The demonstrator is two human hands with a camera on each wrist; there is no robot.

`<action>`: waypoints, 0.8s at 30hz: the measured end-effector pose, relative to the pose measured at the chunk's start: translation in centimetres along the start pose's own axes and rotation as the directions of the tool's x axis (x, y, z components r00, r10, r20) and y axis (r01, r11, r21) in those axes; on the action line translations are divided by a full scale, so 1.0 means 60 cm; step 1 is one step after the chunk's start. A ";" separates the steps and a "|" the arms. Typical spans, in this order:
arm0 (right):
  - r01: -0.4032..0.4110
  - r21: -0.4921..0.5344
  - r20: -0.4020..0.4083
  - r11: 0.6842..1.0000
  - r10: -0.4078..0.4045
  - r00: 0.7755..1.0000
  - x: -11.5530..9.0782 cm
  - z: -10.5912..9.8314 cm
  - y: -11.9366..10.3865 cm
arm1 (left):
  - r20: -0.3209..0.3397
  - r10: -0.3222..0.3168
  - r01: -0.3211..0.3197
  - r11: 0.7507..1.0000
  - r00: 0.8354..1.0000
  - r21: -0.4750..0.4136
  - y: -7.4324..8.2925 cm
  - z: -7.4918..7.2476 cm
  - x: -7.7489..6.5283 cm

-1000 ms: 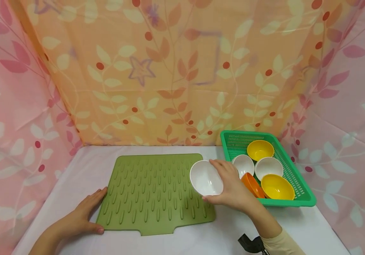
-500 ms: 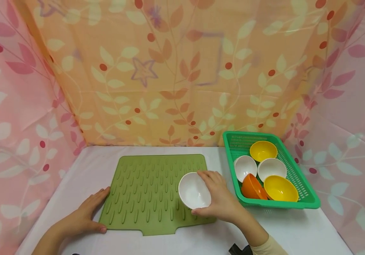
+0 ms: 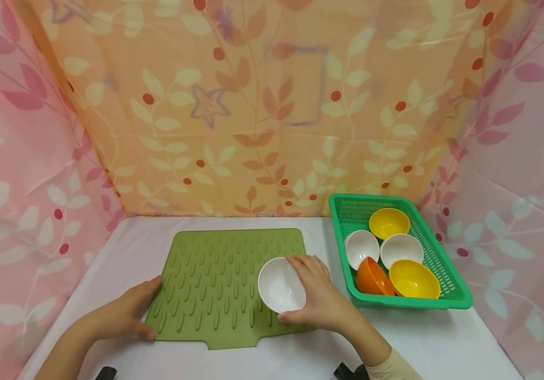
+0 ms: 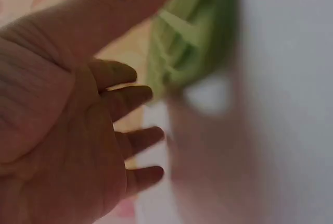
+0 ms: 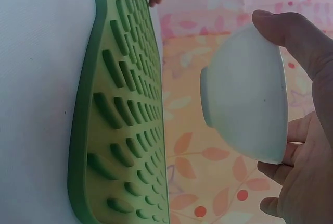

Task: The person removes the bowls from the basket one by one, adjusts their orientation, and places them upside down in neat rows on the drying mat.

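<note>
My right hand [image 3: 321,298] grips a small white bowl [image 3: 279,285] by its rim, thumb on the near side and fingers on the far side. The bowl hangs over the right part of a green ridged mat [image 3: 219,274]. In the right wrist view a gap separates the bowl's foot from the mat. By the mat's left edge lies my left hand [image 3: 120,314], its fingers loosely extended. In the left wrist view that hand's palm [image 4: 57,135] faces the camera, holding nothing, its thumb close to the mat; whether it touches is unclear.
At the right stands a green plastic basket [image 3: 443,264] with two yellow bowls, including a near one [image 3: 414,279], white bowls [image 3: 401,252], and a tilted orange bowl [image 3: 373,277]. White cloth [image 3: 148,243] covers the table. Patterned curtains [image 3: 234,158] enclose the back and sides.
My right hand has carried the white bowl leftward and toward me, further over the mat, uncovering more of the orange bowl. The left hand stays by the mat's edge.
</note>
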State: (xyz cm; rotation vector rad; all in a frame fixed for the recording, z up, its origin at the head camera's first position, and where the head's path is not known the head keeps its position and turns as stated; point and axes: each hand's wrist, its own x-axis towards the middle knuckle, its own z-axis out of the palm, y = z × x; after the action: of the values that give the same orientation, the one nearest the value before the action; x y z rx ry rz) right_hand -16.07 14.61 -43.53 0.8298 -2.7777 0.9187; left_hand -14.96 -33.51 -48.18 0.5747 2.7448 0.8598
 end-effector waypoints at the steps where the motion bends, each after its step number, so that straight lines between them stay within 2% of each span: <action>1: 0.001 0.003 -0.002 1.000 -0.001 1.000 0.000 0.000 -0.001 | 0.011 -0.006 0.006 1.000 1.000 -0.002 0.008 -0.006 0.004; 3: 0.004 0.003 -0.006 1.000 -0.004 1.000 0.001 0.000 -0.001 | 0.028 -0.015 0.015 1.000 1.000 0.001 0.026 -0.015 0.013; 6: 0.006 -0.005 -0.008 1.000 -0.006 1.000 0.001 0.000 0.000 | 0.037 0.006 -0.005 1.000 0.999 -0.016 0.058 -0.026 0.025; 10: 0.005 0.006 -0.004 1.000 -0.005 1.000 0.000 0.001 -0.002 | 0.000 0.050 -0.050 0.997 0.999 -0.053 0.108 -0.028 0.037; 14: 0.005 0.025 0.003 1.000 -0.005 1.000 0.000 0.002 -0.002 | -0.034 0.097 -0.100 0.991 0.995 -0.086 0.156 -0.022 0.045; 19: 0.018 0.009 0.021 1.000 -0.018 1.000 0.000 0.006 -0.001 | -0.025 0.163 -0.165 0.976 0.986 -0.140 0.207 -0.005 0.052; 24: 0.032 0.008 0.016 0.999 -0.032 0.999 -0.001 0.008 -0.002 | -0.059 0.263 -0.270 0.947 0.963 -0.177 0.239 0.017 0.064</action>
State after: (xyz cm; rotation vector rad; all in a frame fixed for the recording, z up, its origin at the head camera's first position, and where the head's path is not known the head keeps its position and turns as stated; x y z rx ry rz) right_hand -15.90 14.27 -43.85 0.8841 -2.7672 0.9217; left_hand -13.76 -20.56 -40.96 0.9154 2.6155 1.1785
